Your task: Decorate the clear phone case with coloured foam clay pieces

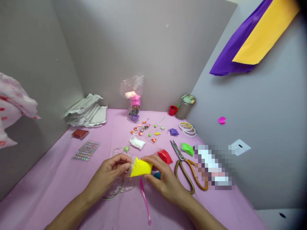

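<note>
Between both hands is a small clear packet of yellow clay (141, 167), lifted over the table. My left hand (115, 169) pinches its left end, where the plastic is see-through. At the other end, my right hand (163, 175) grips the packet with thumb and fingers. Below lies a pink plastic modelling tool (144, 201). A teal packet (157, 175) shows partly behind my right hand. Just beyond are a red clay packet (165, 156) and a white clay packet (137, 142). Under my left hand is a clear plastic sheet (126, 185).
Scissors (181, 159) with orange-brown handles lie at right, near a green packet (187, 149) and tape rolls (187, 128). Small charms (141, 130) spread across the middle. A rhinestone sheet (86, 150) and brown packet (80, 133) lie left. Behind stand silvery pouches (88, 111) and a bottle (185, 107).
</note>
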A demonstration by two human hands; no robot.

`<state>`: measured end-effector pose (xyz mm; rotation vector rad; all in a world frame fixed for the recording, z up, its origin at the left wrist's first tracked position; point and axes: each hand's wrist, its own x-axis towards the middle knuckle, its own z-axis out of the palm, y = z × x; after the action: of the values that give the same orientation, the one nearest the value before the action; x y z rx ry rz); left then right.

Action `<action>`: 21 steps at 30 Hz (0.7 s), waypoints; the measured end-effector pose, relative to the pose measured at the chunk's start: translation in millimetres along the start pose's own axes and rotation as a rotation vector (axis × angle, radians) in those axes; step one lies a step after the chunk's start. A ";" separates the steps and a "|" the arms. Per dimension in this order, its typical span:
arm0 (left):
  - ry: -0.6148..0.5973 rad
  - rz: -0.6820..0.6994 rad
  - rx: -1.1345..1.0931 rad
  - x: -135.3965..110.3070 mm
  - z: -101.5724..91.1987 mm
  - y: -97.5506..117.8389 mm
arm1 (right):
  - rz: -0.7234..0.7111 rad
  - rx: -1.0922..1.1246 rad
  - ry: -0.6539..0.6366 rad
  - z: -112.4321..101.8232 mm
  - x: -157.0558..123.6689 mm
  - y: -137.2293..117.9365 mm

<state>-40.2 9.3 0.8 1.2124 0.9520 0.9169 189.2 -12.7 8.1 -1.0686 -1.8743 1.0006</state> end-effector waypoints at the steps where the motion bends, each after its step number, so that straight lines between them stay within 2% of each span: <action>1: 0.000 0.001 0.003 0.1 0.1 0.2 | 0.000 0.001 0.001 -0.2 0.0 -0.1; 21: -0.021 0.005 0.032 0.1 1.1 0.7 | 0.011 0.014 -0.005 -0.2 1.6 -2.4</action>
<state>-39.2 9.1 1.5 1.2495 0.9501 0.8942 188.0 -12.1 10.7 -1.0700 -1.8647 1.0217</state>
